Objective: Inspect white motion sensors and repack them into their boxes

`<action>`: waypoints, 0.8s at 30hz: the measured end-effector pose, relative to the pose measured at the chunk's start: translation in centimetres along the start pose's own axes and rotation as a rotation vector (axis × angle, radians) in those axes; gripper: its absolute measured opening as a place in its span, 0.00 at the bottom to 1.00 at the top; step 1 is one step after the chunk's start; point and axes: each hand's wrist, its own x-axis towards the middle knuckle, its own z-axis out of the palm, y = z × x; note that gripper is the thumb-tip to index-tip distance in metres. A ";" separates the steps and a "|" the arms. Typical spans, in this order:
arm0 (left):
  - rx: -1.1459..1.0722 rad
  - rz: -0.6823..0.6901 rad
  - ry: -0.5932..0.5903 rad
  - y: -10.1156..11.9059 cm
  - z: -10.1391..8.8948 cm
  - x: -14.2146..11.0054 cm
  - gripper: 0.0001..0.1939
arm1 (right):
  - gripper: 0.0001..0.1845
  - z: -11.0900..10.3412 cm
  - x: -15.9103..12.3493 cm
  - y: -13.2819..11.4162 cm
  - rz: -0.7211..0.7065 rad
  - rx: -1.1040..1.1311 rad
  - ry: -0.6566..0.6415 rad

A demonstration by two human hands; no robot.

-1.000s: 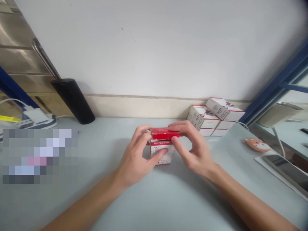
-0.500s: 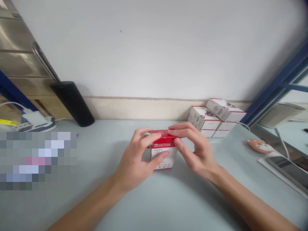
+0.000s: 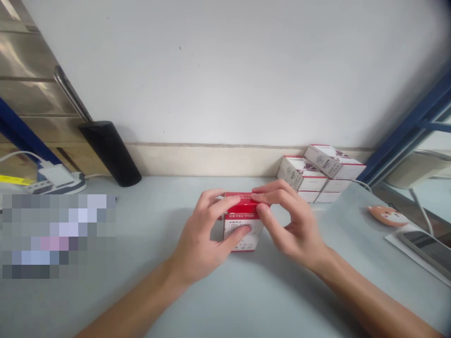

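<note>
on the surface [image 3: 218,305], between both hands, a red-and-white box [image 3: 241,245] stands upright, seemingly so its red top [image 3: 244,206] is easy to reach. the left hand [image 3: 197,241] has its fingers clamped on the box, thumb across the front, likely for steadiness; the right hand [image 3: 303,232] has its fingers pinched at the top's right edge. stacked white boxes [image 3: 310,183] sit near the wall [image 3: 211,84], perhaps to save room. i cannot tell what any box contains.
</note>
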 end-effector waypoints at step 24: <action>-0.060 -0.125 0.105 -0.7 0.5 -0.4 0.19 | 0.22 -0.2 -0.5 1.2 0.089 0.090 -0.203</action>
